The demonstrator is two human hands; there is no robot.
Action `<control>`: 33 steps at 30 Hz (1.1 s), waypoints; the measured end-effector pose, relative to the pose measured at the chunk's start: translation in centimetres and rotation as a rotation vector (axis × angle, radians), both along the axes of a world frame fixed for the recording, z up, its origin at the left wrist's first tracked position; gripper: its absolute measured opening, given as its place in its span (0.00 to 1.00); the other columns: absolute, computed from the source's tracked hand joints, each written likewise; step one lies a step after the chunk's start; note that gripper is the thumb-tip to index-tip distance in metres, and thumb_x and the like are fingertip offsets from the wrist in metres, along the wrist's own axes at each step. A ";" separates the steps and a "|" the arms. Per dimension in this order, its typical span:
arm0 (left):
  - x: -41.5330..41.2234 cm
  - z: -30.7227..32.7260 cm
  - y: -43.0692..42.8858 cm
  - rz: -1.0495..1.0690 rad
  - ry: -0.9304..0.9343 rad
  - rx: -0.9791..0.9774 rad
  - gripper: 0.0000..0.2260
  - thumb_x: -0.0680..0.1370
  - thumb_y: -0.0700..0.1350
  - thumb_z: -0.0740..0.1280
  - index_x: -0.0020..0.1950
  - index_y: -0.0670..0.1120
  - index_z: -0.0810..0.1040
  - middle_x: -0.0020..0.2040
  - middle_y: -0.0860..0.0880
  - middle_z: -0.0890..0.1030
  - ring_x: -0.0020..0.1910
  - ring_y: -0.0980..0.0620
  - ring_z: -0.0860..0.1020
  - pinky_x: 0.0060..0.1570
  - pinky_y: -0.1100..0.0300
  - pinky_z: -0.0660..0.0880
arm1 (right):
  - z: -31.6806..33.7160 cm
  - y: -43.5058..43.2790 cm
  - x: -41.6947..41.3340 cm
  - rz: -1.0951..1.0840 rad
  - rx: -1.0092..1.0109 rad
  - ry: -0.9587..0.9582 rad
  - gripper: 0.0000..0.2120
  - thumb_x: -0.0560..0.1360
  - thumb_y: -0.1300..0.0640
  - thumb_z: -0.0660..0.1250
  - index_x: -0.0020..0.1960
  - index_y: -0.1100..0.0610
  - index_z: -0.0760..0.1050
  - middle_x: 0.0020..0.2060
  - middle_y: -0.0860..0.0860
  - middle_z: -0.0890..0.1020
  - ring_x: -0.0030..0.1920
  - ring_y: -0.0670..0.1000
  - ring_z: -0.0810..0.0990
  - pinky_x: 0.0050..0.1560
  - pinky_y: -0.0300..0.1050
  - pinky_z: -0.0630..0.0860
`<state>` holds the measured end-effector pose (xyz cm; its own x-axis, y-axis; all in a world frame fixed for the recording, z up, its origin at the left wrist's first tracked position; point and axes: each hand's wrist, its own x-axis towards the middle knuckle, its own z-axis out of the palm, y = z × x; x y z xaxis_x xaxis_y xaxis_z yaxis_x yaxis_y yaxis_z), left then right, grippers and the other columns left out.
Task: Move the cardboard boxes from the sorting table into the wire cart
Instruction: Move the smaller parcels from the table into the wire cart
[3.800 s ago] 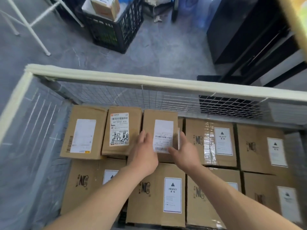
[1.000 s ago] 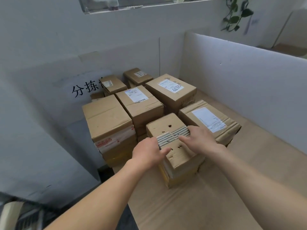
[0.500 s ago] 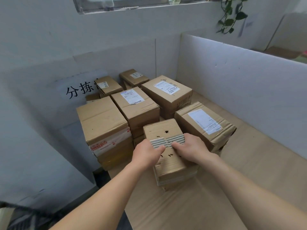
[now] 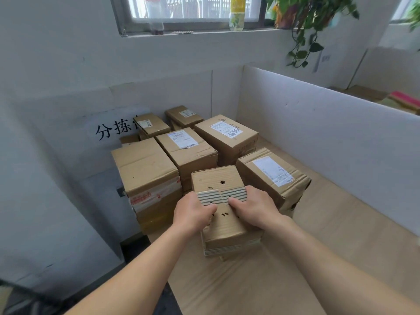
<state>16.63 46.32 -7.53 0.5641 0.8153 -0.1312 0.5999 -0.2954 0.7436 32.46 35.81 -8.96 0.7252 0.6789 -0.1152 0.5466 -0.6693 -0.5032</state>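
Along the near edge of the stack, on the tan cardboard-lined surface, the person's left hand and right hand clasp a small brown cardboard box banded with striped tape and pocked with dark holes, one hand on each flank with the thumbs lying across the top; each grip is closed round the box's sides, holding it. Taking it from both sides likely keeps the load level and lets it come free of its neighbours, since it sits just beside a tall plain brown carton with red-printed tape on the left and a labelled brown carton on the right. Whether its base has left the surface cannot be told. More labelled cartons crowd behind, toward the corner. The wire cart is out of view, so the carry lies ahead. A white partition board walls off the right side, a paper sign with black characters hangs on the grey wall, and the window sill above carries a yellow bottle and a trailing green plant
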 end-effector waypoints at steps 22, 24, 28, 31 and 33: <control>-18.8 2.7 0.7 0.046 -0.197 -0.022 0.17 0.73 0.51 0.77 0.60 0.53 0.79 0.56 0.56 0.82 0.55 0.55 0.80 0.57 0.55 0.79 | 4.8 1.6 -17.0 0.116 0.133 -0.068 0.21 0.73 0.35 0.69 0.57 0.48 0.77 0.49 0.44 0.81 0.48 0.47 0.78 0.45 0.42 0.74; -22.1 2.8 1.2 0.068 -0.197 -0.018 0.17 0.73 0.51 0.77 0.60 0.53 0.79 0.55 0.56 0.83 0.55 0.55 0.80 0.58 0.54 0.79 | 5.0 2.5 -20.1 0.144 0.135 -0.081 0.21 0.73 0.34 0.69 0.56 0.48 0.76 0.46 0.43 0.79 0.47 0.47 0.77 0.44 0.42 0.72; -29.0 3.2 2.4 0.139 -0.189 0.025 0.15 0.73 0.51 0.77 0.56 0.54 0.79 0.54 0.56 0.83 0.53 0.55 0.80 0.57 0.55 0.79 | 5.2 4.7 -26.4 0.216 0.179 -0.054 0.16 0.73 0.35 0.70 0.51 0.43 0.72 0.41 0.37 0.76 0.41 0.39 0.75 0.37 0.36 0.70; -34.2 3.3 3.3 0.217 -0.181 0.029 0.15 0.73 0.51 0.78 0.57 0.52 0.80 0.54 0.55 0.83 0.53 0.54 0.81 0.58 0.53 0.79 | 5.3 6.5 -31.4 0.308 0.227 -0.022 0.13 0.73 0.36 0.71 0.51 0.40 0.70 0.40 0.34 0.74 0.40 0.36 0.75 0.35 0.32 0.69; -37.7 3.5 3.9 0.275 -0.187 0.030 0.17 0.72 0.51 0.78 0.59 0.51 0.80 0.54 0.55 0.83 0.53 0.54 0.81 0.57 0.53 0.80 | 5.6 7.9 -34.8 0.361 0.240 -0.019 0.14 0.74 0.37 0.71 0.53 0.41 0.73 0.41 0.35 0.75 0.42 0.38 0.76 0.37 0.33 0.72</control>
